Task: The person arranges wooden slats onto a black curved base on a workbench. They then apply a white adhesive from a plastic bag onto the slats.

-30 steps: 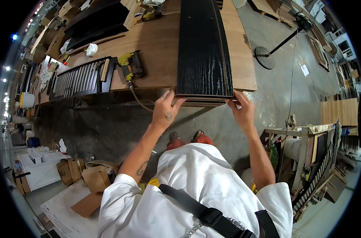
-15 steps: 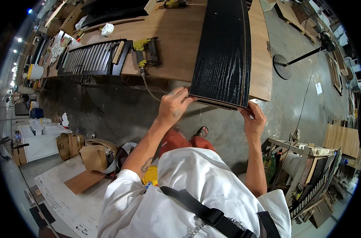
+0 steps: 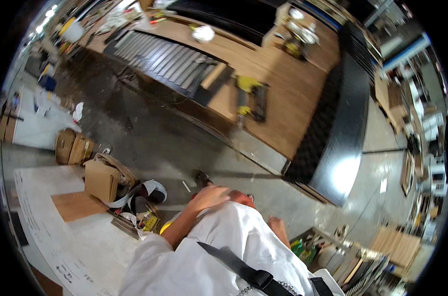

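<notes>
My left hand (image 3: 210, 197) is low in front of my body, over my trousers, with its fingers stretched out and nothing in it. Close to my shirt on the other side hangs my right hand (image 3: 277, 227), small and blurred, so its fingers cannot be made out. Both hands are apart from the long black wood-grain panel (image 3: 343, 143), which lies along the right side of the wooden workbench (image 3: 288, 108). A yellow and black nail gun (image 3: 252, 96) rests on the bench near its front edge. Left of it lies a black frame with grey slats (image 3: 160, 56).
A large black panel (image 3: 224, 17) and a crumpled white wad (image 3: 203, 33) are at the back of the bench. Cardboard boxes (image 3: 101, 180) and a white board (image 3: 41, 197) lie at the lower left. Wood offcuts (image 3: 354, 266) fill a rack at the lower right.
Both hands have let go of the black panel's near end and dropped toward my body. My view has turned, so the bench appears tilted and the panel sits farther right.
</notes>
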Demonstrator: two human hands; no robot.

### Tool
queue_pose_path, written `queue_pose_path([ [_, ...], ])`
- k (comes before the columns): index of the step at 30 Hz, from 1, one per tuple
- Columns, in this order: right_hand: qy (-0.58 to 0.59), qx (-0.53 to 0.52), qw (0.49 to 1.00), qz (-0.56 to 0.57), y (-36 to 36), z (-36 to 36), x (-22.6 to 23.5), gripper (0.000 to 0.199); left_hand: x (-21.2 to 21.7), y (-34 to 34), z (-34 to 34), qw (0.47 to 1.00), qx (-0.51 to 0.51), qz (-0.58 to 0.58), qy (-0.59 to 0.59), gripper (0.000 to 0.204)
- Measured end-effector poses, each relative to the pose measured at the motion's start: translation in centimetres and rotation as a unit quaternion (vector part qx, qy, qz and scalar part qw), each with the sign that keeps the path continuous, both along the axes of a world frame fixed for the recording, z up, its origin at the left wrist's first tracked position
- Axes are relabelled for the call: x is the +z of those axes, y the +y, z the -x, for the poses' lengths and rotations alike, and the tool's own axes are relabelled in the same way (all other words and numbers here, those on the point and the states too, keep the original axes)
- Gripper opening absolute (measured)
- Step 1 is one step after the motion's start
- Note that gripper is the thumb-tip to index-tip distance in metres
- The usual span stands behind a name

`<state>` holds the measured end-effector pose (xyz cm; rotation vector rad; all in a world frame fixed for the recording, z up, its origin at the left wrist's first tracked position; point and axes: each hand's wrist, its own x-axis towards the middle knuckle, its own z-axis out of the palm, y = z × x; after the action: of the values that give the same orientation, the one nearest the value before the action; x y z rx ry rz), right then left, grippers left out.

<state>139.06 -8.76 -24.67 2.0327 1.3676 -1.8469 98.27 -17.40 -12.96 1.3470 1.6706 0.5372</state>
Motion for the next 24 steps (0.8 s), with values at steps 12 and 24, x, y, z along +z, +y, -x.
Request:
queue_pose_path([
  [12,-0.006,0.453,0.79,-0.412,6.5,33.7,4.3,0.019,5.4,-14.9,25.1,0.888,0.445,-0.035,0.108,0.039],
  [24,-0.155,0.255,0.851,-0.432,17.7,66.3,16.5,0.067,-3.5,-15.9,42.6,0.859,0.504,0.087,-0.02,0.037],
])
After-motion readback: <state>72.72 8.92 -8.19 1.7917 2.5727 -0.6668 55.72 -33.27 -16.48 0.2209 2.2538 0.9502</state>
